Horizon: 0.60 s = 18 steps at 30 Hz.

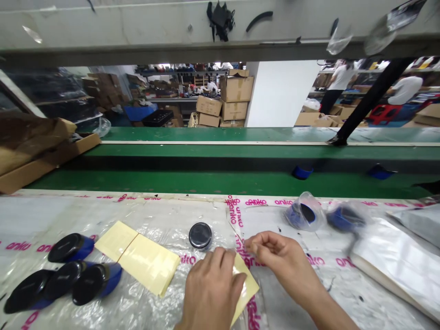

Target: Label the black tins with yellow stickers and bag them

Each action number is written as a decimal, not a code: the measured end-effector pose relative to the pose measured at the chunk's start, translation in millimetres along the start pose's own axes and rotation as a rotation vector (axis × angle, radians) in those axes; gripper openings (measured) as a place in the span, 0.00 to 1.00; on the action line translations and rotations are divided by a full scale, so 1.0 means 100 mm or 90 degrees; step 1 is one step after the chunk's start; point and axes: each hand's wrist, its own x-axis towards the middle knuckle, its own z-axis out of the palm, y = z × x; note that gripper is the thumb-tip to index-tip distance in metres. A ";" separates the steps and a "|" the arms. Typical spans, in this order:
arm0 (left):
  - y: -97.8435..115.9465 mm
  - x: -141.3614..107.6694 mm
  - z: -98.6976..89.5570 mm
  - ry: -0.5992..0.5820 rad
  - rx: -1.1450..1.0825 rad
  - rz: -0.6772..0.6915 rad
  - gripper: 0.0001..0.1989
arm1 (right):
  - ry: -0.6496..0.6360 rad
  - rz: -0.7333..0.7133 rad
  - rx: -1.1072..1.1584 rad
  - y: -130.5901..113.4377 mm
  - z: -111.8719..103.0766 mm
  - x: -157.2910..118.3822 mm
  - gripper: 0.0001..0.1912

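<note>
Our left hand (pixel 213 293), fingers together, presses a glossy yellow sheet (pixel 245 288) onto crinkled, printed plastic sheeting (pixel 103 215). Our right hand (pixel 280 256) pinches the sheet's thin upper corner between tightly closed fingertips (pixel 250 243), near a round black disc (pixel 200 235).

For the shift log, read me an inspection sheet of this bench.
Surface: crinkled clear plastic with pink print.
Job's things: yellow film piece on the plastic.
Clutter: four black-and-blue pods, round black lid, yellow sheets, bagged blue parts, silver pouches.
Grippers: left hand presses the film; right fingers pinch beside its top edge.
Cables: nothing seen.
Surroundings: green conveyor, cardboard boxes, two people in white shirts beyond.
</note>
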 end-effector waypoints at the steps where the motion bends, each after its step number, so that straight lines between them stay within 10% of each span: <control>1: -0.03 -0.04 -0.01 0.078 0.028 0.031 0.11 | 0.006 -0.003 0.000 -0.01 0.00 0.02 0.13; 5: -0.33 -0.07 -0.12 0.241 0.045 -0.004 0.20 | 0.019 -0.018 0.006 -0.01 0.00 0.10 0.14; 9: -0.65 0.04 -0.12 0.132 0.010 -0.078 0.38 | 0.014 -0.035 0.013 -0.06 0.02 0.14 0.13; 18: -0.65 0.28 -0.04 0.044 -0.216 -0.240 0.27 | -0.025 -0.058 0.021 -0.28 0.12 0.24 0.08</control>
